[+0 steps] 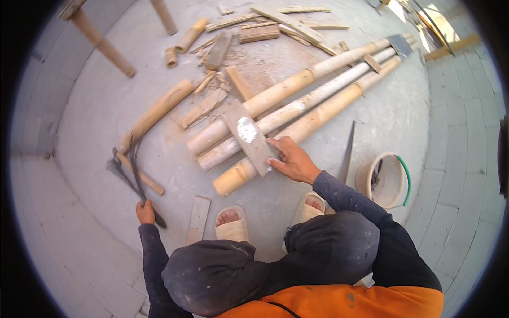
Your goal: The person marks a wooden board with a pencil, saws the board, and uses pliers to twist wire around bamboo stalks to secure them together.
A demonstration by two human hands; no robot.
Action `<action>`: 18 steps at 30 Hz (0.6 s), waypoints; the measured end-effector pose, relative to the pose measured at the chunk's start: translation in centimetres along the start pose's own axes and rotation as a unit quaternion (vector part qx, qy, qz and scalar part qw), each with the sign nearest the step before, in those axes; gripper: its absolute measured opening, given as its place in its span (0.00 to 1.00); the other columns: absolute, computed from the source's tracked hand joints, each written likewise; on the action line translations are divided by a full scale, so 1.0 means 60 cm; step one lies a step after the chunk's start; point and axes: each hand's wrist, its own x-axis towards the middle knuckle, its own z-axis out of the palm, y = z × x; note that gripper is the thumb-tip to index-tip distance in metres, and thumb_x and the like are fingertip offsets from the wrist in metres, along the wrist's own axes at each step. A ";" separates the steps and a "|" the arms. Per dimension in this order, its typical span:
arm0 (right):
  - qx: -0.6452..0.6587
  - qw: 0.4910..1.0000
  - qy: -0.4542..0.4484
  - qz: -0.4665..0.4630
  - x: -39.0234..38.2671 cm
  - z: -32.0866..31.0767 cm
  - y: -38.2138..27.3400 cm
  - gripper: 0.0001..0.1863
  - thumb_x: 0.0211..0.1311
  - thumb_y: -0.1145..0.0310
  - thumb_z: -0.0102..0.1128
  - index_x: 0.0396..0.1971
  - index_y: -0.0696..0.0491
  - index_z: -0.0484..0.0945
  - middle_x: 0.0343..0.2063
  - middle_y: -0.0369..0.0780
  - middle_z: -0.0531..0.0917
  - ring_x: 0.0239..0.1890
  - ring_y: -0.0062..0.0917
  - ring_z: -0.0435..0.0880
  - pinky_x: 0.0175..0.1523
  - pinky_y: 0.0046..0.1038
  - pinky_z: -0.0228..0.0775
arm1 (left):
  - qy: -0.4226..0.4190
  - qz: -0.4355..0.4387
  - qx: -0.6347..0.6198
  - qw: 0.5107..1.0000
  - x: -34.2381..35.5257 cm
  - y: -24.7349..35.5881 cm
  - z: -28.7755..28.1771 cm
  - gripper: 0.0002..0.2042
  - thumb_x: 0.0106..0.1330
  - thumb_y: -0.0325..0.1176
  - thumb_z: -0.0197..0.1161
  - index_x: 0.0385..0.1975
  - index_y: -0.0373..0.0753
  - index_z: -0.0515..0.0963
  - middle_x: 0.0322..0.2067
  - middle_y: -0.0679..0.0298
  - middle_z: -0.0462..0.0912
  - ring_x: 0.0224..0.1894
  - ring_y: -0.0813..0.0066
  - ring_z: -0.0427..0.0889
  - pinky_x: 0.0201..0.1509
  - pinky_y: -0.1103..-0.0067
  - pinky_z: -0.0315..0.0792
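A worker's left grip clutches dark strips near the left edge of the floor while the right grip clasps a board lying across three bamboo poles.

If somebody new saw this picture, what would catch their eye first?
Probably the three long poles lying diagonally across the middle, with the right hand holding the edge of a white-patched board across their near ends. Next, at the left, the left hand grips dark strips, and at the right sits a pale bucket with a green handle.
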 end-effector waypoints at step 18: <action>0.117 0.929 0.068 0.345 -0.510 0.044 0.112 0.27 0.75 0.51 0.72 0.62 0.56 0.87 0.49 0.45 0.92 0.43 0.29 0.93 0.49 0.30 0.84 | -0.069 -0.182 -0.129 0.972 0.018 0.202 -0.084 0.10 0.60 0.45 0.63 0.30 0.51 0.71 0.27 0.73 0.74 0.28 0.74 0.72 0.34 0.72 0.68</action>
